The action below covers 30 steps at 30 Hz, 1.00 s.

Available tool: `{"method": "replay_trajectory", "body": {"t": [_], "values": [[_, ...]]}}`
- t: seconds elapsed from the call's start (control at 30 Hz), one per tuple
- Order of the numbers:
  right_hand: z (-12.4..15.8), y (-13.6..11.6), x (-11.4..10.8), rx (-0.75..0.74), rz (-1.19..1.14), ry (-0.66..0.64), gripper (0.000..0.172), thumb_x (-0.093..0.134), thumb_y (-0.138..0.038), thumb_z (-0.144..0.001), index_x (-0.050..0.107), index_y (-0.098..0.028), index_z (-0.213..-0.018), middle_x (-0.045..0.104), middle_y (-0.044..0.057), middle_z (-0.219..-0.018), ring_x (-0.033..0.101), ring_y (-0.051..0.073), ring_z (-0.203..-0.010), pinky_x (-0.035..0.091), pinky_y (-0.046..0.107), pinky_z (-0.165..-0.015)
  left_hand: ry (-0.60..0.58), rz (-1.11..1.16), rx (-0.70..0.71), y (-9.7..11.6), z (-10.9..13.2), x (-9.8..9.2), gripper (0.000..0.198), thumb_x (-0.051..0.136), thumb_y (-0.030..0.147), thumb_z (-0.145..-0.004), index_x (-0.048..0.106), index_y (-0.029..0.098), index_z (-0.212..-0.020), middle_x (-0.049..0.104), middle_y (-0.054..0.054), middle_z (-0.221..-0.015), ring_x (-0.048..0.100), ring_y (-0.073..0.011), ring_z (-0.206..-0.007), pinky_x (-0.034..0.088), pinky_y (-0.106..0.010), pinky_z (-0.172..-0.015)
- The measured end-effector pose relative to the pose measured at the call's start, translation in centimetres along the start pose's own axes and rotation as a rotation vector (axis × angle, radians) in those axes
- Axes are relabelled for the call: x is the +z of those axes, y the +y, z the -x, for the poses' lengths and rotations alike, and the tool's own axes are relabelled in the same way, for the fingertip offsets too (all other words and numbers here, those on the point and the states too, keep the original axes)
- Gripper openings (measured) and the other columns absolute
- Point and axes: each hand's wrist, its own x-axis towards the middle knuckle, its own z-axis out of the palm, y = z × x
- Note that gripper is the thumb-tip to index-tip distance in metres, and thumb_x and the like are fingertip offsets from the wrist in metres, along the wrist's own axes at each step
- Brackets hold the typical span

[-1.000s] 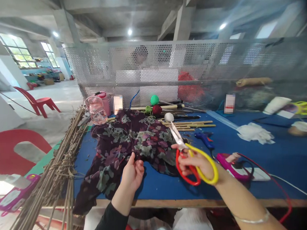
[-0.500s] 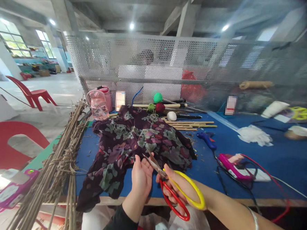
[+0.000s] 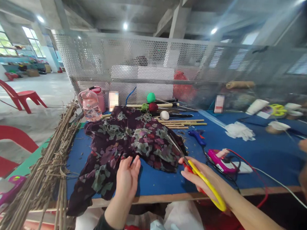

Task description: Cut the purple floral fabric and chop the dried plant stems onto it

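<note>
Scissors [image 3: 203,177] swung off left hand [image 3: 127,179], leaving it free.
Right hand [image 3: 210,173] gripped them; left fingers [image 3: 137,164] half-open, apparently empty, by cloth [image 3: 147,139].

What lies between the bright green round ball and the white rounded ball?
A dark red round ball lies between the bright green ball and the white ball, beyond the dark floral cloth, in the head view.

The scissors [image 3: 197,171] have yellow and red handles [image 3: 215,196]; the cloth [image 3: 144,138] is dark purple, grey-and-mauve flowered; the bench [image 3: 159,184] blue.
</note>
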Motion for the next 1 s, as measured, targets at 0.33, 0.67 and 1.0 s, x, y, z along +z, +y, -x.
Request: {"method": "replay_trajectory", "body": {"t": [0.33,0.67,1.0], "values": [[-8.9,3.4,-5.5,0.093,0.613,0.359,0.039,0.055,-0.041,-0.081,0.054,-0.018,-0.112,0.064,0.011,-0.111,0.061,0.024,-0.102,0.045,0.026,-0.083,-0.448,-0.921,0.44,-1.1,-1.0,1.9,0.032,0.061,-0.008,-0.06,0.068,0.021,-0.073,0.061,-0.009,-0.101,0.054,-0.0222,-0.11,0.042,-0.025,-0.093],[-14.6,1.1,-6.8,0.262,0.757,0.431,0.041,0.051,-0.024,-0.081,0.053,-0.005,-0.117,0.056,0.028,-0.117,0.055,0.034,-0.11,0.044,0.042,-0.084,-0.344,-1.057,0.692,2.3,-1.2,1.3,0.009,0.069,0.012,-0.066,0.068,0.021,-0.067,0.064,-0.008,-0.089,0.057,-0.0238,-0.093,0.045,-0.029,-0.088],[-13.5,0.1,-6.0,0.033,0.829,0.15,0.016,0.062,-0.031,-0.072,0.071,-0.018,-0.073,0.071,0.01,-0.083,0.065,0.022,-0.079,0.045,0.026,-0.066,-0.304,-1.004,0.522,1.7,-4.5,0.2,0.013,0.068,0.026,-0.072,0.059,0.018,-0.075,0.062,-0.009,-0.114,0.059,-0.0127,-0.065,0.047,-0.02,-0.057]]}}
